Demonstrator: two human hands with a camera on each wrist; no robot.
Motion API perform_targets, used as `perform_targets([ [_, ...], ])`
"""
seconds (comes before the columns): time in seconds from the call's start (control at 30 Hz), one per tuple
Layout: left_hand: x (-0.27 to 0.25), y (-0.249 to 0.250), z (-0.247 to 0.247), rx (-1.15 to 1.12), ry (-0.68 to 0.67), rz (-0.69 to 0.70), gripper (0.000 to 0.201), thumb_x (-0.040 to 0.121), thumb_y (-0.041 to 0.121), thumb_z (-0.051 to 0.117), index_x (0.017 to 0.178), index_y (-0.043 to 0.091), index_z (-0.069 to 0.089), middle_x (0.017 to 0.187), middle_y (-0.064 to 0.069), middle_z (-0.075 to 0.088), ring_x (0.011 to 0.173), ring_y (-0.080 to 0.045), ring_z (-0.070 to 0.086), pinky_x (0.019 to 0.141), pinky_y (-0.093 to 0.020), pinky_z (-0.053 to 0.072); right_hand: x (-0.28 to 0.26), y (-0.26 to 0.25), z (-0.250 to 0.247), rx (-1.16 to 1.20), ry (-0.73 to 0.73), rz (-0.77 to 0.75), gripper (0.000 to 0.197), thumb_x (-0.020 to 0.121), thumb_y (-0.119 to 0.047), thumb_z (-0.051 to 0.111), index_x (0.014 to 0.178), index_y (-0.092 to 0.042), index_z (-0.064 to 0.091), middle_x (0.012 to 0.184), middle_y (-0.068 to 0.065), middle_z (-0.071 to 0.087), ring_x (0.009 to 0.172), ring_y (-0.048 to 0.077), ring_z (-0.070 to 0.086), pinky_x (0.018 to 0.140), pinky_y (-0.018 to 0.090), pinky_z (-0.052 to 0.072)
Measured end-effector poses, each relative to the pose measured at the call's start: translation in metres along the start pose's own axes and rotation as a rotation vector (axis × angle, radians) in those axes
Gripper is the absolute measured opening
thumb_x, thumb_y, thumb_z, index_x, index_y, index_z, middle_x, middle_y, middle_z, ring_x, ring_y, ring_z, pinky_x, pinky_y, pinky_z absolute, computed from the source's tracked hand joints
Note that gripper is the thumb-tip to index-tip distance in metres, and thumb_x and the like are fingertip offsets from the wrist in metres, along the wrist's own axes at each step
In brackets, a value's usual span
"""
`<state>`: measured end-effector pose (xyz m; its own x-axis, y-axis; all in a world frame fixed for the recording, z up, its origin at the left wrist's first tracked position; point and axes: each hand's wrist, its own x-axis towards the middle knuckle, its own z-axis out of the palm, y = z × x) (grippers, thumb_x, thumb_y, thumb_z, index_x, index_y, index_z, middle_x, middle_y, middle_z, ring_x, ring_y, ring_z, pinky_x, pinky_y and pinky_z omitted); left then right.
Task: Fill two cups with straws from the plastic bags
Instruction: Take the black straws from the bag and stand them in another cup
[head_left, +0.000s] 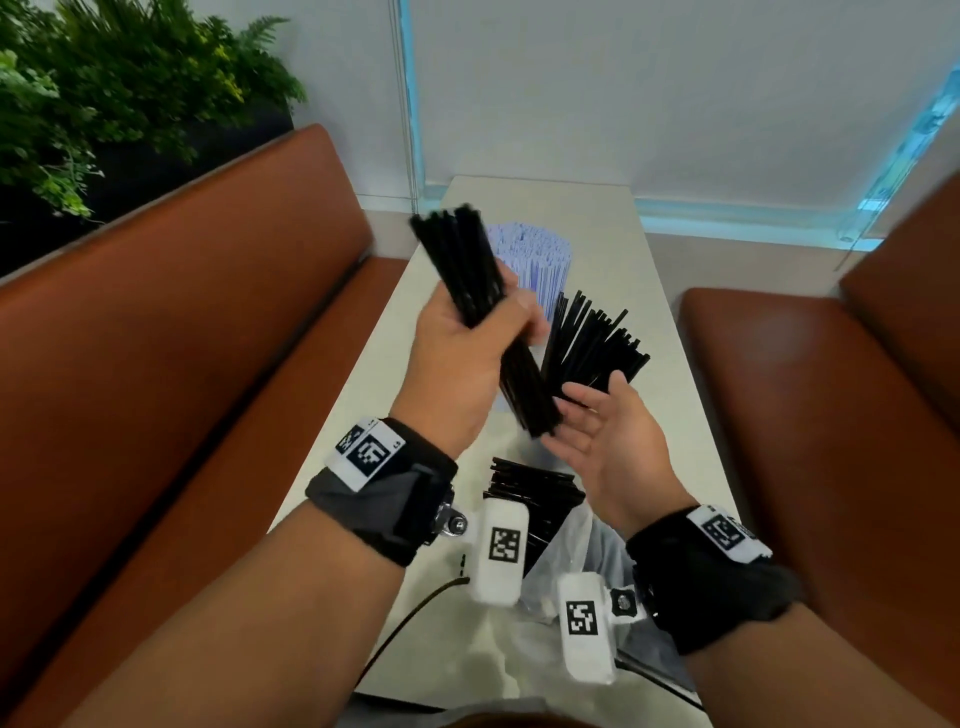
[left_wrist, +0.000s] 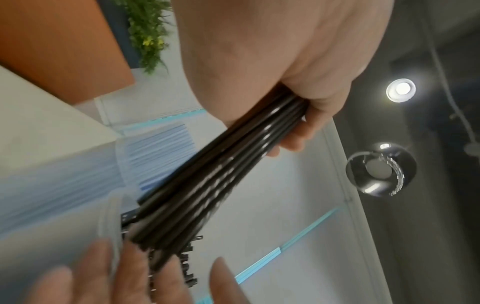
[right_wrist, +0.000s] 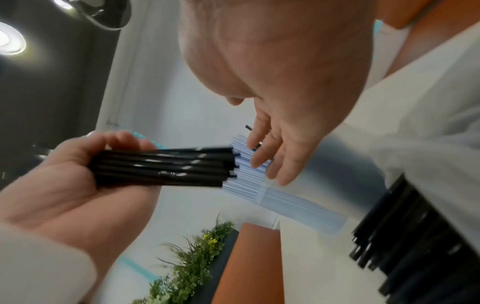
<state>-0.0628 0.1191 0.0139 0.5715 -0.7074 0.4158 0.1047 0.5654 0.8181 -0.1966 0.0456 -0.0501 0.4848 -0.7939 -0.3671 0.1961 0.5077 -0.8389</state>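
My left hand (head_left: 467, 332) grips a thick bundle of black straws (head_left: 483, 306) in its fist, tilted above the table. In the left wrist view the bundle (left_wrist: 221, 174) runs down from the fist toward the right hand's fingers (left_wrist: 130, 277). My right hand (head_left: 597, 415) is open, palm up, just below and right of the bundle's lower end, apart from it. Behind it a cup holds fanned black straws (head_left: 592, 348). Farther back stands a cup of white paper-wrapped straws (head_left: 535, 254). A plastic bag (head_left: 571, 551) with more black straws (head_left: 530, 493) lies near me.
The narrow pale table (head_left: 623, 249) runs between two brown bench seats, one at the left (head_left: 208, 312) and one at the right (head_left: 831, 389). A green plant (head_left: 104, 93) stands behind the left bench. A black cable (head_left: 410, 618) crosses the table's near end.
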Motion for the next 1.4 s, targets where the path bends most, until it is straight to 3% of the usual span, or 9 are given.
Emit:
perform_targets([
  [0.37,-0.005,-0.026,0.011,-0.151,0.208,-0.203,0.018,0.097,-0.003,0.055,0.093,0.014,0.053,0.068,-0.001,0.055,0.062,-0.016,0.056,0.069,-0.034,0.053,0.001,0.006,-0.001,0.137,-0.143,0.111,0.051,0.106,-0.041,0.043,0.125,0.003,0.062,0.128,0.024,0.064,0.115,0.037,0.066,0.089,0.047,0.058],
  [0.47,-0.006,-0.025,0.012,-0.093,0.149,-0.228,0.017,0.096,-0.002,0.056,0.092,0.015,0.055,0.069,-0.003,0.058,0.065,-0.017,0.058,0.072,-0.036,0.053,0.002,0.009,-0.001,-0.056,-0.254,0.069,0.056,0.102,-0.051,0.048,0.12,-0.002,0.068,0.115,0.017,0.072,0.107,0.029,0.07,0.093,0.042,0.056],
  [0.6,-0.007,-0.028,0.009,-0.055,0.146,-0.243,0.015,0.096,0.001,0.058,0.091,0.016,0.057,0.069,-0.004,0.06,0.066,-0.018,0.06,0.072,-0.034,0.054,0.007,0.007,-0.008,-0.61,-0.409,-0.34,0.029,0.083,-0.039,0.073,0.107,-0.023,0.069,0.091,-0.007,0.069,0.087,0.008,0.064,0.076,0.021,0.052],
  [0.67,-0.011,-0.029,0.009,-0.011,0.092,-0.275,0.013,0.095,0.003,0.06,0.091,0.016,0.059,0.072,-0.004,0.062,0.068,-0.02,0.062,0.075,-0.035,0.055,0.006,0.007,-0.007,-0.839,-0.487,-0.387,0.025,0.084,-0.04,0.074,0.1,-0.023,0.065,0.086,-0.01,0.07,0.08,0.003,0.065,0.073,0.018,0.052],
  [0.8,-0.003,-0.023,0.003,-0.064,0.095,-0.281,0.016,0.087,0.007,0.068,0.099,0.015,0.059,0.076,-0.006,0.065,0.071,-0.024,0.066,0.078,-0.039,0.055,0.009,0.009,-0.012,-1.068,-0.348,-0.434,0.021,0.09,-0.052,0.059,0.088,-0.032,0.055,0.076,-0.007,0.069,0.067,0.004,0.064,0.07,0.033,0.054],
  [0.93,0.007,-0.012,0.008,0.03,0.035,-0.187,0.005,0.09,0.011,0.064,0.091,0.014,0.061,0.072,-0.003,0.062,0.069,-0.021,0.062,0.073,-0.034,0.055,0.01,0.006,-0.011,-1.254,-0.226,-0.526,0.028,0.082,-0.066,0.055,0.084,-0.04,0.046,0.074,-0.01,0.059,0.065,0.003,0.058,0.058,0.027,0.041],
  [1.13,0.058,0.011,0.006,0.101,0.204,0.118,0.009,0.093,0.011,0.062,0.087,0.015,0.056,0.065,-0.003,0.06,0.063,-0.023,0.061,0.067,-0.033,0.053,0.032,-0.007,-0.024,-1.659,-0.034,-0.518,0.06,0.087,-0.05,0.065,0.139,-0.036,0.038,0.125,-0.009,0.043,0.087,0.021,0.062,0.068,0.036,0.049],
  [1.27,0.063,-0.021,0.014,0.283,0.216,0.1,0.011,0.095,0.012,0.062,0.089,0.018,0.056,0.067,0.002,0.063,0.065,-0.016,0.065,0.068,-0.026,0.053,0.051,0.001,-0.024,-1.859,-0.135,-0.475,0.015,0.1,-0.043,0.051,0.101,-0.028,0.054,0.089,-0.013,0.04,0.089,0.021,0.059,0.065,0.035,0.043],
  [1.4,0.057,-0.062,0.004,0.51,0.142,-0.07,0.006,0.097,0.02,0.061,0.092,0.017,0.057,0.075,-0.001,0.068,0.074,-0.019,0.068,0.077,-0.033,0.054,0.062,0.006,-0.028,-1.8,-0.16,-0.663,0.012,0.1,-0.027,0.057,0.088,-0.026,0.056,0.073,-0.015,0.029,0.062,0.01,0.037,0.047,0.028,0.032],
])
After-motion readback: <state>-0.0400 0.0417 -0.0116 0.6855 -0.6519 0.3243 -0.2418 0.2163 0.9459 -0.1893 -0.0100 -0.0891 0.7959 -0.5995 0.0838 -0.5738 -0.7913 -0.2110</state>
